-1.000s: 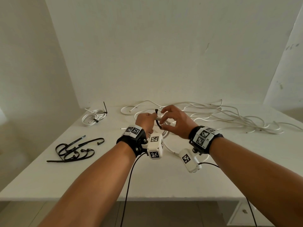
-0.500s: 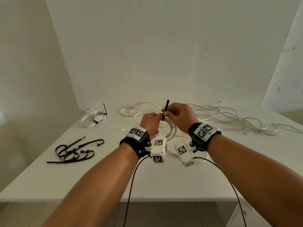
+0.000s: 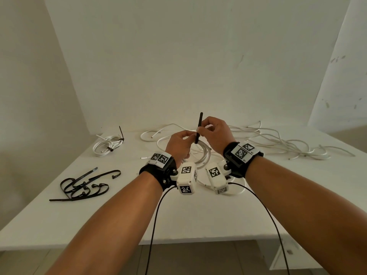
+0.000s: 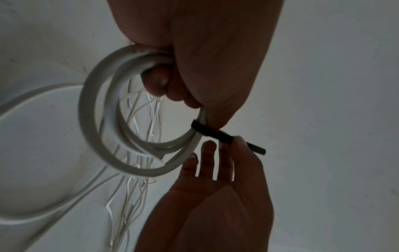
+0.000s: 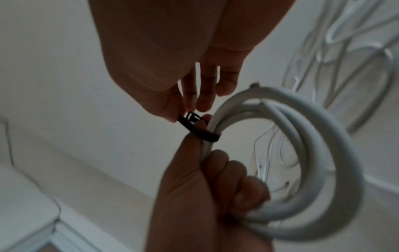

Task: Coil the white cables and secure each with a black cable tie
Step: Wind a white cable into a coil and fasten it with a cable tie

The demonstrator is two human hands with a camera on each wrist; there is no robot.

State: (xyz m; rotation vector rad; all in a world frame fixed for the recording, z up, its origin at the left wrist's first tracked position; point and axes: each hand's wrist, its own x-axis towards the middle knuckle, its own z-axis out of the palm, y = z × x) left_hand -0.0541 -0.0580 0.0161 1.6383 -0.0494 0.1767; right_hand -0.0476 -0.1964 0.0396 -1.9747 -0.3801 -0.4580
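Note:
My left hand point(image 3: 186, 136) grips a small coil of white cable point(image 3: 203, 155) just above the table, fingers curled round its strands point(image 4: 129, 56). A black cable tie point(image 3: 198, 129) loops round the coil point(image 4: 204, 130) beside the left thumb. Its tail stands up between my hands. My right hand point(image 3: 205, 129) pinches that tail between thumb and forefinger point(image 4: 237, 142), the other fingers spread. In the right wrist view the tie's head point(image 5: 192, 117) sits at the right fingertips, and the loop point(image 5: 207, 135) lies against the coil point(image 5: 313, 136).
A tied white coil point(image 3: 108, 144) lies at the back left. Several loose black ties point(image 3: 83, 187) lie in a heap at the left. Tangled loose white cables point(image 3: 278, 143) spread across the back right. The table's front edge point(image 3: 178, 234) is near my forearms.
The tie's tail now sticks up between my hands, pulled further up by my right hand. Both hands have drawn closer together and risen a little.

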